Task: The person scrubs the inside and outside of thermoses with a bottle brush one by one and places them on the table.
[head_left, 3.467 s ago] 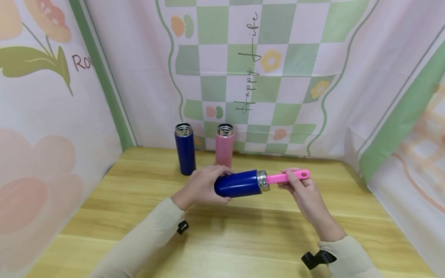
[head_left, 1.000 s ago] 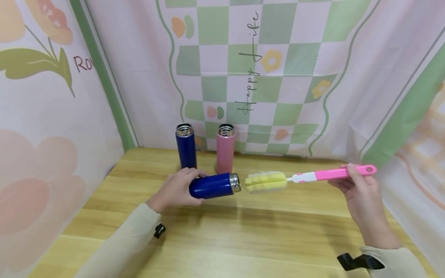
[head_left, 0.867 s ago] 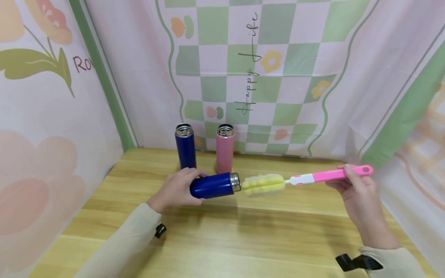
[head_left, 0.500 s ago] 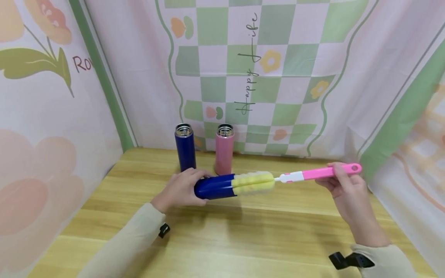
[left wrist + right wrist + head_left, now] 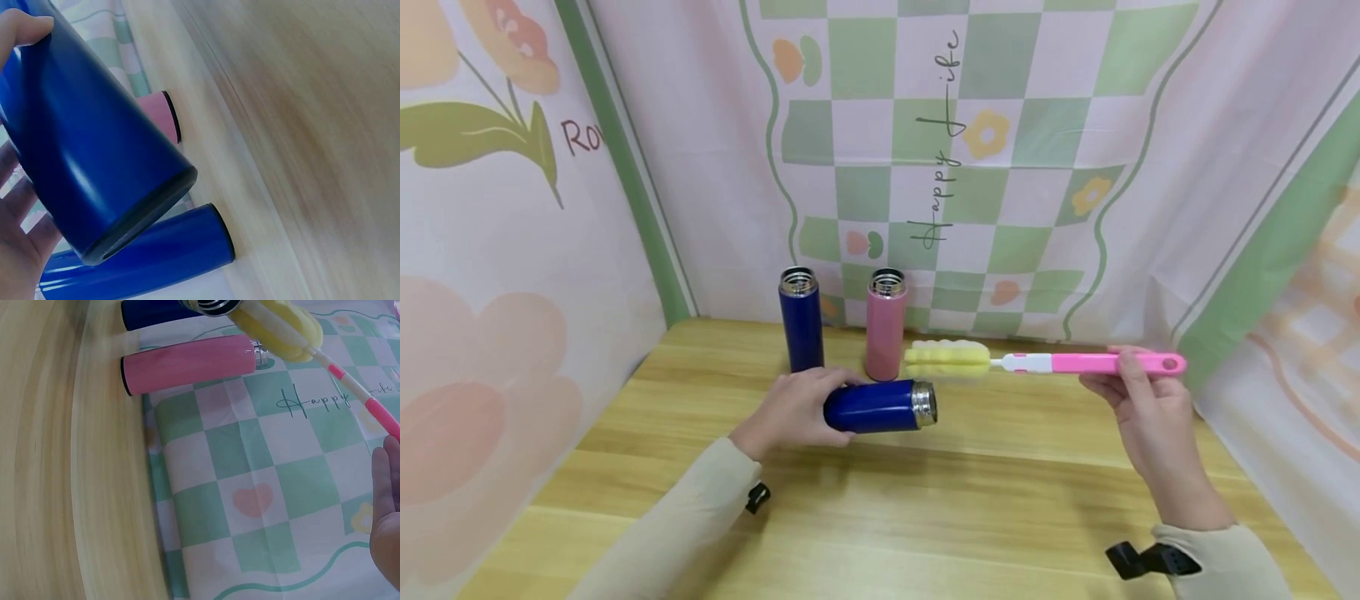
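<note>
My left hand (image 5: 796,408) grips a dark blue metal flask (image 5: 872,407) by its base end, holding it nearly level above the table. Its steel threaded mouth faces right, without a lid. In my right hand (image 5: 1157,429) the pink handle of a bottle brush (image 5: 1030,362) is pinched between thumb and fingers. The brush's yellow sponge head points left, just beyond and above the flask's mouth in the head view. From the left wrist, the flask (image 5: 94,137) shows its black-rimmed base. The right wrist view has the sponge head (image 5: 284,331) overlapping the steel mouth.
A second blue flask (image 5: 802,333) and a pink flask (image 5: 885,333) stand upright and lidless at the back of the wooden table (image 5: 940,525). The held flask is close in front of them. A checkered fabric curtain (image 5: 925,167) hangs behind the table's back edge.
Earlier the brush head was inside the blue flask; it came out to the right. Since then it has moved back left and now lifted above the mouth. The flask shifted left, then slightly right.
</note>
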{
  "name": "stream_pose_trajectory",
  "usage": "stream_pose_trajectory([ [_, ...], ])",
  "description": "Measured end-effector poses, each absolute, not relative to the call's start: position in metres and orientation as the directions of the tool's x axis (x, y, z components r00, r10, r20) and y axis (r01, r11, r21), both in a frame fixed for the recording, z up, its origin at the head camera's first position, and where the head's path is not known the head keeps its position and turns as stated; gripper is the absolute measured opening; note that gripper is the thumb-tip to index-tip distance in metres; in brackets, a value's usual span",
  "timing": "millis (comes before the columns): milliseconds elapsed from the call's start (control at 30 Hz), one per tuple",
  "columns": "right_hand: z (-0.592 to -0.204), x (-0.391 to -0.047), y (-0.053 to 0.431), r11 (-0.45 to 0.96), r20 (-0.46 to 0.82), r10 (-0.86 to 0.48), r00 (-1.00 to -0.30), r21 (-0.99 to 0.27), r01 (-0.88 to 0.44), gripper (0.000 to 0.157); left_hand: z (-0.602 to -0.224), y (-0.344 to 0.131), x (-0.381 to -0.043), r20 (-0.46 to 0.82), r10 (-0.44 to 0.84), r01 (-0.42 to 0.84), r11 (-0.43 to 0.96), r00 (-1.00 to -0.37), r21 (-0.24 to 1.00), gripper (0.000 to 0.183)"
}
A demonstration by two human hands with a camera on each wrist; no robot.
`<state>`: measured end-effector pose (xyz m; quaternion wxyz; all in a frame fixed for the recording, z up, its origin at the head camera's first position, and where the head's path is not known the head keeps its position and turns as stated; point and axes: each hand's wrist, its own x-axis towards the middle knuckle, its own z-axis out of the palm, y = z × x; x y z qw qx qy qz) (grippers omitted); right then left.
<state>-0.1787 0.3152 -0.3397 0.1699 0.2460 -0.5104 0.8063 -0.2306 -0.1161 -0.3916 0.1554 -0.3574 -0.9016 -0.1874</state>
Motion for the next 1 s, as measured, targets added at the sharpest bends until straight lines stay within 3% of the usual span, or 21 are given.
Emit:
stream_pose_trajectory([
  [400, -0.339, -0.176, 0.324, -0.359, 0.528, 0.052, -0.847, -0.782, -0.510, 0.020, -0.391, -0.116, -0.231, 0.438, 0.577, 0.708, 0.666, -0.689, 0.237, 0.069],
  [667, -0.340, -0.172, 0.327, -0.227, 0.490, 0.083, -0.868, -0.839, -0.495, 0.021, -0.392, -0.117, -0.230, 0.471, 0.538, 0.696, 0.663, -0.699, 0.275, 0.070],
  [1000, -0.343, -0.173, 0.332, -0.240, 0.501, 0.065, -0.863, -0.832, -0.500, 0.020, -0.391, -0.116, -0.232, 0.507, 0.516, 0.691, 0.677, -0.690, 0.252, 0.069],
])
